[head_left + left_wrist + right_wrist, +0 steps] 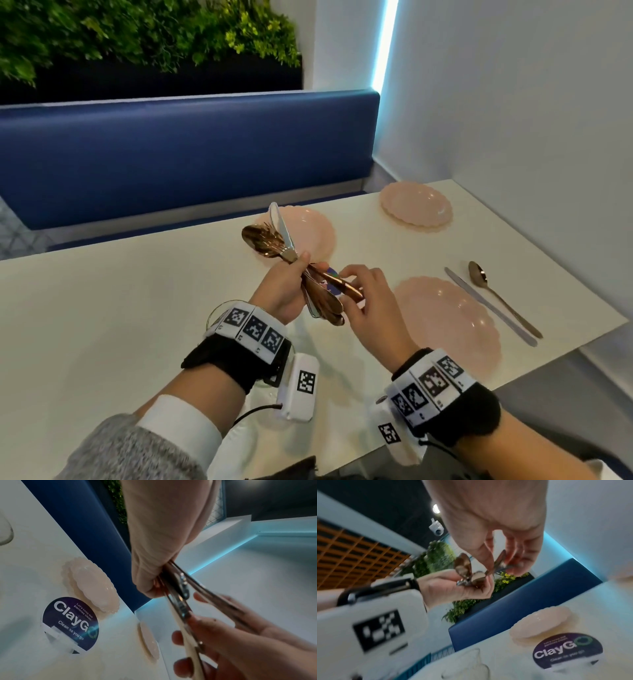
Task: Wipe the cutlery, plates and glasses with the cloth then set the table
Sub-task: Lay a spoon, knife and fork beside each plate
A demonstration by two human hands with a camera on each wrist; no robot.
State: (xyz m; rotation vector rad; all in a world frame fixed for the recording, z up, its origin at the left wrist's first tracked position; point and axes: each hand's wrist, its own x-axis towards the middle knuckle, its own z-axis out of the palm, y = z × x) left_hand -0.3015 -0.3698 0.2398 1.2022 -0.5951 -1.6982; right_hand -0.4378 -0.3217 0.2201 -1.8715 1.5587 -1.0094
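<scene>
The left hand (286, 287) is clenched round a bundle of cutlery (294, 267), held above the tabletop (137, 308) so pieces can be dealt out. The right hand (371, 301) pinches one rose-gold handle (342, 284) at the bundle's near end, likely to draw it free. Right of the bundle, the nearest pink plate (452, 322) has a knife (489, 306) and spoon (503, 299) laid beyond it.
</scene>
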